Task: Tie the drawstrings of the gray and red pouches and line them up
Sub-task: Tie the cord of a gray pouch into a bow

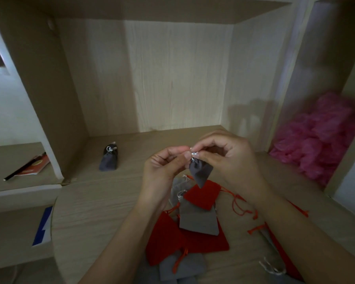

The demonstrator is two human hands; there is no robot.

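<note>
My left hand [162,167] and right hand [228,158] are drawn close together, fingertips almost meeting, and each pinches the silver drawstring [193,153] at the mouth of a gray pouch [201,173]. The pouch hangs from that cord in the air, just above the far edge of the heap of untied pouches [197,218] on the table [90,212]. The mouth looks gathered, so I judge I'm forming the knot. To do it well I should hold the neck cinched, pull both cord ends evenly, and seat the knot right against the fabric so it doesn't slacken. Well beyond the heap to the far left stands one tied gray pouch [109,158], and I reckon that's where the row begins. This one should go just beside it. In the heap, red and gray pouches overlap, and the loose orange cords [240,203] at its right side could snag my wrist. Right of the heap, in a side compartment, sit pink plastic bags [324,136]. Far left of it lies a booklet with a pencil [35,166].
</note>
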